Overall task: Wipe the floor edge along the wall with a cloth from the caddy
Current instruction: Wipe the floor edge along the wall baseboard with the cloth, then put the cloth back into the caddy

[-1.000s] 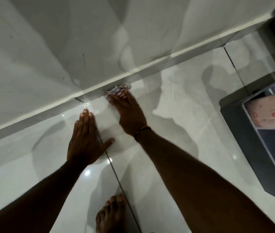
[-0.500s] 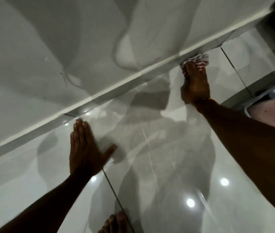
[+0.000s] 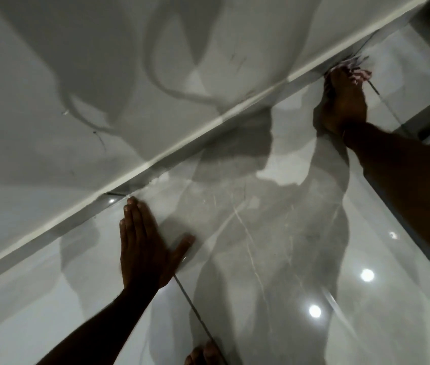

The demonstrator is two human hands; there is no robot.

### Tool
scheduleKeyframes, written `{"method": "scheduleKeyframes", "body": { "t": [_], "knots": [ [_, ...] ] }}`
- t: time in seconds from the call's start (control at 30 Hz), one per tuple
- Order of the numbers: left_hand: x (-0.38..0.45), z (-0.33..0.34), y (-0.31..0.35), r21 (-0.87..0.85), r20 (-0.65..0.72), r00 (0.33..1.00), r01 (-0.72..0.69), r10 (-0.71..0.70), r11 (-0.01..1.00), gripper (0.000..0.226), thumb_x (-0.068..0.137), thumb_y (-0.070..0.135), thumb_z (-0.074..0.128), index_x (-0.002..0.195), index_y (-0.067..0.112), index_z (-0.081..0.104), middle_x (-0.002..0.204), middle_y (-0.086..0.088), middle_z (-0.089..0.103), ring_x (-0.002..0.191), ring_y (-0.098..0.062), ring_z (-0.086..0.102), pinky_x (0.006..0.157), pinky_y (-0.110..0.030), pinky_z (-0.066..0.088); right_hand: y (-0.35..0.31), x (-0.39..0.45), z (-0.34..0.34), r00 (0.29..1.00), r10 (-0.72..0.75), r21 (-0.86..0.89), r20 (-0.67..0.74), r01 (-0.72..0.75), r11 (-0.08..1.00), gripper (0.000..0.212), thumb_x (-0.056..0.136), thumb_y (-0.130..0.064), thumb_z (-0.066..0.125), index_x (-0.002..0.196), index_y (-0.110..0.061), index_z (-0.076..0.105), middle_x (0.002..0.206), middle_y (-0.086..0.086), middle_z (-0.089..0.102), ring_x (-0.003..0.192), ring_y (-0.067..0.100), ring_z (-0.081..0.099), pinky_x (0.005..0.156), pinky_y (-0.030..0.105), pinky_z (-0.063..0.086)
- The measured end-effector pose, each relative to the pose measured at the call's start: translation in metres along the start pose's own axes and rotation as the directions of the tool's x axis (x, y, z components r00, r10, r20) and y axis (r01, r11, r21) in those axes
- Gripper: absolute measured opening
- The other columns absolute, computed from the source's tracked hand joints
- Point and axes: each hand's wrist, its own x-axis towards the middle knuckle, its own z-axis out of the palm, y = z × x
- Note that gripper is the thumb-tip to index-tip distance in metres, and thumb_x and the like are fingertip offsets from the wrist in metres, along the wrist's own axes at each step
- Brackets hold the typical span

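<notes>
My right hand (image 3: 342, 101) presses a small pale cloth with reddish marks (image 3: 358, 68) against the floor edge (image 3: 182, 156) where the glossy tiles meet the white wall, far out at the upper right. Only the cloth's fringe shows past my fingers. My left hand (image 3: 142, 248) lies flat on the floor with fingers together and thumb spread, its fingertips close to the wall base. It holds nothing. The caddy is out of view.
The white wall (image 3: 77, 75) fills the upper left, with a narrow strip along its foot. Glossy marble-look floor tiles (image 3: 261, 246) with a dark grout line (image 3: 190, 301) reflect ceiling lights. My bare toes (image 3: 203, 354) show at the bottom edge.
My right hand has slid the cloth along the wall base to the right, away from my left hand. The left hand has stayed planted on the floor. The dark caddy has left the view.
</notes>
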Motion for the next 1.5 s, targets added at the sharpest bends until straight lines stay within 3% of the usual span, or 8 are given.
{"method": "scheduleKeyframes", "body": {
  "t": [0.13, 0.33, 0.67, 0.83, 1.03, 1.2, 1.33, 1.5],
  "knots": [
    [-0.003, -0.007, 0.001, -0.009, 0.02, 1.0, -0.012, 0.012, 1.0, 0.131, 0.084, 0.092, 0.042, 0.167, 0.003, -0.006, 0.178, -0.019, -0.007, 0.165, -0.031, -0.006, 0.133, -0.044, 0.0, -0.005, -0.046, 0.047, 0.976, -0.212, -0.144, 0.04, 0.216, 0.966, 0.06, 0.091, -0.014, 0.036, 0.145, 0.005, 0.049, 0.157, 0.03, 0.043, 0.151, 0.046, 0.034, 0.131, 0.051, 0.017],
    [-0.009, -0.015, 0.002, -0.046, 0.056, 0.998, -0.03, 0.033, 0.998, 0.126, 0.088, 0.088, 0.043, 0.167, 0.003, -0.005, 0.177, -0.018, -0.009, 0.165, -0.032, -0.008, 0.133, -0.045, -0.002, -0.106, -0.161, 0.123, 0.946, -0.323, 0.127, 0.032, 0.317, 0.94, 0.049, 0.097, 0.001, 0.051, 0.144, -0.01, 0.058, 0.153, 0.016, 0.054, 0.149, 0.031, 0.044, 0.126, 0.051, 0.032],
    [-0.039, -0.022, -0.04, 0.069, 0.221, 0.952, -0.233, 0.213, 0.97, 0.117, 0.092, 0.08, 0.044, 0.167, 0.005, -0.005, 0.172, -0.019, -0.014, 0.162, -0.035, -0.013, 0.135, -0.05, 0.005, -0.188, -0.243, 0.19, 0.735, -0.475, 0.051, 0.483, 0.519, 0.853, 0.053, 0.11, -0.024, 0.034, 0.162, -0.021, 0.025, 0.171, -0.007, 0.025, 0.161, 0.04, 0.0, 0.133, 0.05, 0.01],
    [-0.056, -0.051, -0.039, 0.05, 0.243, 0.936, -0.273, 0.254, 0.961, 0.128, 0.086, 0.089, 0.046, 0.167, -0.001, 0.003, 0.174, -0.018, -0.006, 0.163, -0.033, -0.005, 0.133, -0.044, 0.006, -0.182, -0.236, 0.145, 0.715, -0.57, 0.137, 0.404, 0.569, 0.811, 0.049, 0.104, -0.004, 0.039, 0.152, -0.011, 0.047, 0.161, 0.008, 0.046, 0.158, 0.037, 0.024, 0.134, 0.05, 0.017],
    [-0.098, -0.118, 0.022, 0.031, 0.304, 0.882, -0.387, 0.36, 0.921, 0.124, 0.087, 0.095, 0.027, 0.167, 0.008, -0.011, 0.175, -0.012, -0.019, 0.163, -0.027, -0.014, 0.132, -0.038, 0.0, -0.134, -0.306, 0.024, 0.925, -0.282, 0.283, 0.253, 0.208, 0.936, 0.08, 0.084, 0.026, 0.03, 0.15, -0.013, 0.051, 0.16, 0.002, 0.047, 0.156, 0.014, 0.031, 0.131, 0.043, 0.026],
    [-0.129, -0.164, 0.118, 0.002, 0.337, 0.762, -0.588, 0.553, 0.809, 0.121, 0.088, 0.095, 0.022, 0.166, 0.008, -0.007, 0.176, -0.011, -0.014, 0.163, -0.026, -0.013, 0.133, -0.04, 0.004, -0.065, -0.368, -0.089, 0.987, 0.021, 0.398, 0.16, -0.084, 0.914, 0.093, 0.076, 0.037, 0.031, 0.148, -0.018, 0.054, 0.155, -0.005, 0.054, 0.149, 0.005, 0.043, 0.127, 0.044, 0.037],
    [-0.144, -0.175, 0.212, -0.033, 0.338, 0.636, -0.728, 0.694, 0.684, 0.118, 0.091, 0.09, 0.025, 0.167, 0.003, 0.008, 0.176, -0.015, 0.001, 0.164, -0.029, 0.003, 0.132, -0.042, 0.013, 0.0, -0.394, -0.17, 0.963, 0.267, 0.359, -0.024, -0.241, 0.902, 0.076, 0.089, 0.028, 0.036, 0.148, -0.016, 0.053, 0.155, 0.002, 0.054, 0.147, 0.014, 0.048, 0.12, 0.046, 0.047],
    [-0.15, -0.152, 0.317, -0.061, 0.31, 0.44, -0.875, 0.843, 0.48, 0.104, 0.1, 0.077, 0.03, 0.167, 0.0, 0.013, 0.176, -0.019, 0.008, 0.165, -0.032, 0.01, 0.132, -0.046, 0.022, 0.096, -0.39, -0.242, 0.816, 0.517, 0.338, -0.259, -0.425, 0.84, 0.059, 0.093, 0.018, 0.044, 0.144, -0.009, 0.058, 0.147, 0.015, 0.061, 0.139, 0.031, 0.057, 0.121, 0.048, 0.044]
  ]
}}
